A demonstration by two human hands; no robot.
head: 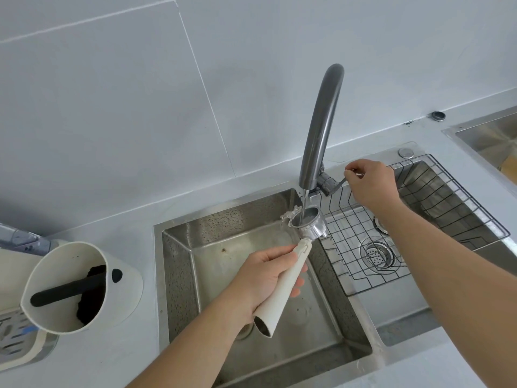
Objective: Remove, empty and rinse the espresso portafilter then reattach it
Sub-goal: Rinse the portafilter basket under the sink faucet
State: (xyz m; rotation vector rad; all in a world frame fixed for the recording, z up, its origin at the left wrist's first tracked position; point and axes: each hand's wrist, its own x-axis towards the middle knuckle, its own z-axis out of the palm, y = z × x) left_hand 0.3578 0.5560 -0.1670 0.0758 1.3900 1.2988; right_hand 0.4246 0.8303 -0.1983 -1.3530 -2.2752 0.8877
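Observation:
My left hand [264, 278] grips the cream handle of the portafilter [282, 287]. Its metal basket [307, 221] sits under the grey faucet [321, 127] spout, above the left sink basin [179, 247]. A stream of water falls into the basket and splashes over its left rim. My right hand [372, 182] pinches the thin faucet lever [340, 182] behind the sink.
A cream knock box [109, 292] with a black bar and dark coffee grounds stands on the counter left of the sink. Part of the espresso machine's drip tray [16, 334] shows at far left. A wire rack [419, 219] lies over the right basin with its drain strainer [377, 254].

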